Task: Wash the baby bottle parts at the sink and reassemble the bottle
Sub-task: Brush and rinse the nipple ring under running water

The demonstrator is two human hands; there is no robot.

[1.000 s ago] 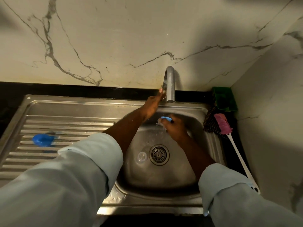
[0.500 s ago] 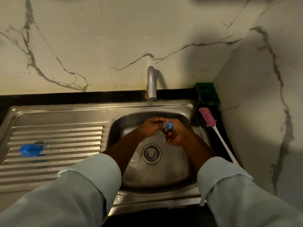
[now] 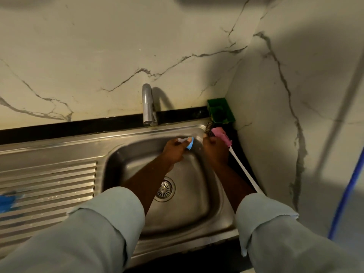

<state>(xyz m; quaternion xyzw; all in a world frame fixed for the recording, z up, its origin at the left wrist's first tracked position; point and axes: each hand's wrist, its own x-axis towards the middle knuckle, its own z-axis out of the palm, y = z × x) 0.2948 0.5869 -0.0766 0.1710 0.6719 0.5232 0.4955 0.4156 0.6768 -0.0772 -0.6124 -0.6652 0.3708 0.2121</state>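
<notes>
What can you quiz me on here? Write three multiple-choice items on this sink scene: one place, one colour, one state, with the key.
1. Where is the green holder? A on the drainboard; B in the wall corner right of the tap; C inside the basin.
2. The brush head is: A pink; B yellow; C white.
3. The left hand: A holds a blue bottle part; B lies flat on the drainboard; C turns the tap.
Key: B, the holder stands in the corner; A, the head is plainly pink; A, the fingers grip the blue part.
</notes>
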